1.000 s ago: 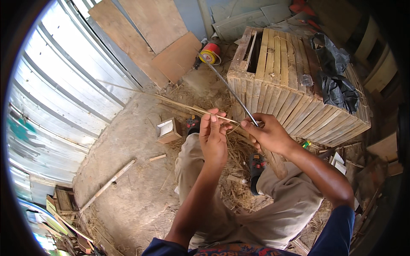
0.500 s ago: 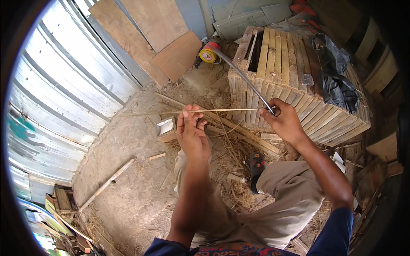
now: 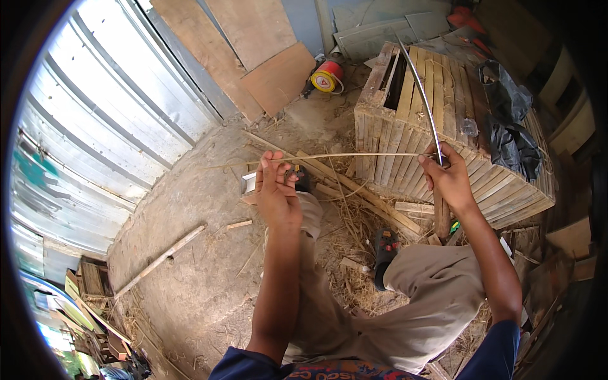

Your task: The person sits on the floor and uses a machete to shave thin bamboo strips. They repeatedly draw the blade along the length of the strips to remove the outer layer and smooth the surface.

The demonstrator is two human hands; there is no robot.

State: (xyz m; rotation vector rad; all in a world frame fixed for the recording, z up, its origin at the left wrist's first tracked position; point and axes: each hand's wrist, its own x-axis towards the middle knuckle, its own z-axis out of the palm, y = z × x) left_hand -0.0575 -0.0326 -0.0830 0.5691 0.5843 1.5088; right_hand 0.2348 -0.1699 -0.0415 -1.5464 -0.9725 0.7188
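A thin, pale strip [image 3: 361, 154], like split bamboo or cane, runs nearly level between my two hands with a slight bow. My left hand [image 3: 280, 201] pinches it between thumb and fingertips, and its free tail trails off to the left. In my right hand [image 3: 452, 182] is a long-bladed knife [image 3: 420, 85], its blade pointing up and away and its wooden handle showing below my palm. The strip's right end meets my right thumb and fingers beside the blade.
A slatted wooden crate [image 3: 405, 136] stands at the right, with black plastic bags [image 3: 513, 149] on it. Loose wood strips [image 3: 373, 199] and shavings litter the floor between my feet and the crate. A red-and-yellow spool [image 3: 326, 77] sits by leaning boards [image 3: 278, 76]. Corrugated metal [image 3: 107, 95] walls the left.
My right hand has moved right, away from my left, so more of the strip spans between them. The knife's blade has swung from leaning left to nearly upright.
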